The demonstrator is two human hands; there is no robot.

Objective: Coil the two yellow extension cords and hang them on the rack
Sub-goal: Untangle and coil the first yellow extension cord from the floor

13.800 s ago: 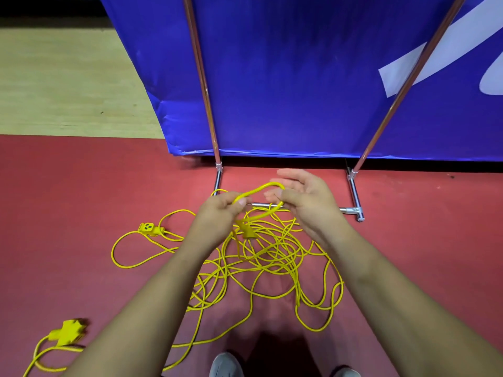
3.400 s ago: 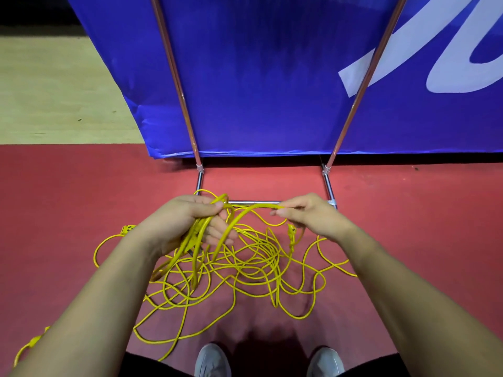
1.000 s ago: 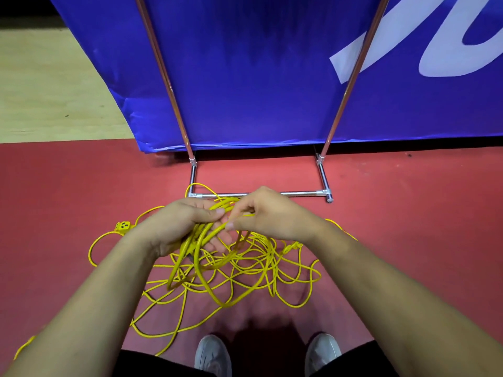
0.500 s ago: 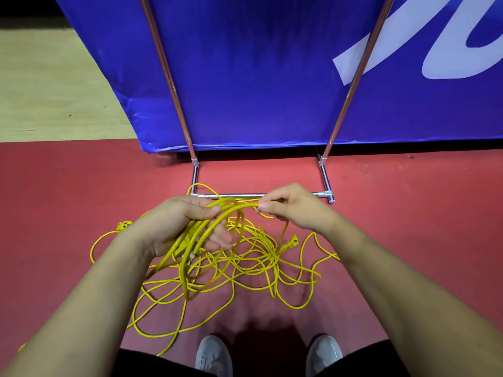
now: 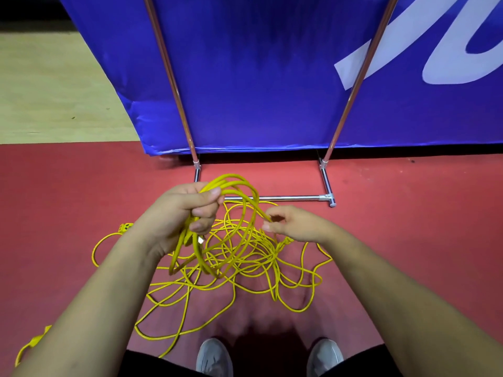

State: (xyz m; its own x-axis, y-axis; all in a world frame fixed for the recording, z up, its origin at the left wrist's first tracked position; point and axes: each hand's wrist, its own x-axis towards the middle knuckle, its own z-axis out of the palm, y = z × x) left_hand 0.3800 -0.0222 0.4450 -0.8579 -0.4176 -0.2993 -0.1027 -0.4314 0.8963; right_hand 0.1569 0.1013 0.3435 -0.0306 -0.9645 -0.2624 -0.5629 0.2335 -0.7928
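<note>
My left hand (image 5: 187, 213) grips a bundle of several yellow cord loops (image 5: 231, 186) that hang down below my fist. My right hand (image 5: 294, 224) pinches the running strand of the same yellow extension cord just right of the loops. The rest of that cord lies in a loose tangle (image 5: 245, 262) on the red floor under my hands, with a yellow socket end (image 5: 124, 228) at the left. A second yellow cord (image 5: 30, 346) shows at the lower left edge. The rack (image 5: 275, 198) stands just beyond my hands, its two slanted poles rising in front of a blue banner.
The blue banner (image 5: 258, 77) with white lettering hangs behind the rack. Red flooring (image 5: 408, 227) stretches left and right; a pale wooden floor (image 5: 54, 91) lies at the back left. My two grey shoes (image 5: 215, 357) stand at the bottom edge.
My right hand has slid down and to the right along the strand, away from the left hand. The left fist has lifted slightly with one more loop in the bundle.
</note>
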